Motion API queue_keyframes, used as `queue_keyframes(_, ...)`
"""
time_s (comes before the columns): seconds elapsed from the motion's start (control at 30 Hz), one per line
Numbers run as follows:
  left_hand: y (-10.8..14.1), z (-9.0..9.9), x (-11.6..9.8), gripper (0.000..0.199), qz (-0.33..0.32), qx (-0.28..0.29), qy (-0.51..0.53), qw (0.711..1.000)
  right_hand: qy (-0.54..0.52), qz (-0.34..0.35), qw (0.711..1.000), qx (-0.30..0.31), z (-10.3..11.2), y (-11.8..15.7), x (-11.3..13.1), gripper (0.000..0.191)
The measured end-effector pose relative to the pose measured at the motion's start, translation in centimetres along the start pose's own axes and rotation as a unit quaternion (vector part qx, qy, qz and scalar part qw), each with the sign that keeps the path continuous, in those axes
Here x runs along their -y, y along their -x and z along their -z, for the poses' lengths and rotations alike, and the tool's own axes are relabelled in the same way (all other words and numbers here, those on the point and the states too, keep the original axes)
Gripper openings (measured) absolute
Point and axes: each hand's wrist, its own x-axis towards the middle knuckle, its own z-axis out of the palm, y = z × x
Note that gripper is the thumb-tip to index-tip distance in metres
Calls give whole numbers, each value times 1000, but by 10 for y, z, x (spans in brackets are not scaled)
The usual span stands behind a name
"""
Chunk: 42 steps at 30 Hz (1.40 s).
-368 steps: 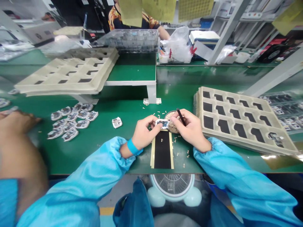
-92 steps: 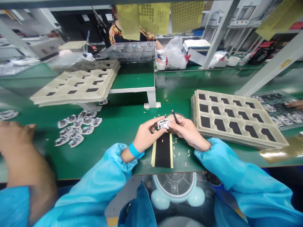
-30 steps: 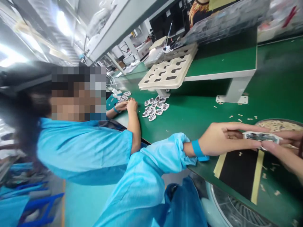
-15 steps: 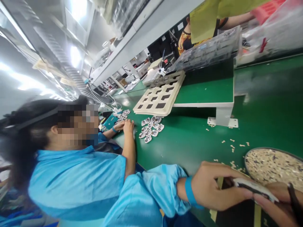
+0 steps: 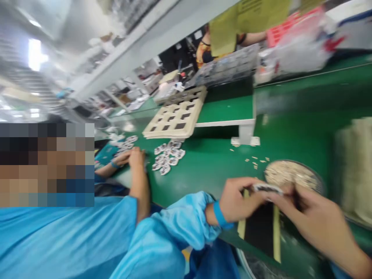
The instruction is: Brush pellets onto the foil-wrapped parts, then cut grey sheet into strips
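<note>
My left hand [image 5: 240, 199], with a blue band at its wrist, pinches one end of a small white plastic part with dark insides [image 5: 267, 188]. My right hand [image 5: 315, 217] is closed at the other end of this part, its thumb pressed along the near side. Something dark and thin shows among the right fingers, too blurred to name. Just beyond the hands stands a round tray of small pale pieces [image 5: 290, 174]. Under them lies a black mat [image 5: 260, 232] edged with yellow tape.
A co-worker in a blue smock [image 5: 72, 232] sits close on my left, hands together over the bench. Several similar white parts [image 5: 167, 157] lie between us. A cream compartment tray [image 5: 174, 116] leans on a raised green shelf [image 5: 226, 110]. Pale stacked material [image 5: 359, 170] stands at right.
My view has swung right and down, so the bench appears further left. Both hands still hold the white part; more of my right hand now shows. The dark tool by it is less visible.
</note>
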Motion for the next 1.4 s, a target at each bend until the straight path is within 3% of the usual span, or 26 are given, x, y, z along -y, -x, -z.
queue_keyframes(0.13,-5,5,2,28,17,4,45,999,-80,44,993,69,6,-12,9,35)
queue_keyframes(0.3,-5,6,-1,9,-93,11,-93,991,-174,112,978,4,10,-16,7,25)
queue_keyframes(0.53,-9,4,5,11,-114,0,-146,983,-122,256,959,21,16,-19,2,8)
queue_keyframes(0.77,-11,4,9,13,-145,0,-172,974,-71,295,953,3,11,-18,-9,11)
queue_keyframes(1.03,-11,5,9,12,-153,8,-215,965,-31,297,953,47,12,-19,-8,11)
queue_keyframes(1.17,-20,12,14,12,-97,-5,-210,973,-26,262,965,3,13,-22,-9,8)
queue_keyframes(1.3,-44,41,29,14,-18,-65,-270,960,87,159,983,-37,12,-24,-11,16)
queue_keyframes(1.4,-72,72,41,16,21,-124,-297,947,134,140,981,-29,10,-24,-11,25)
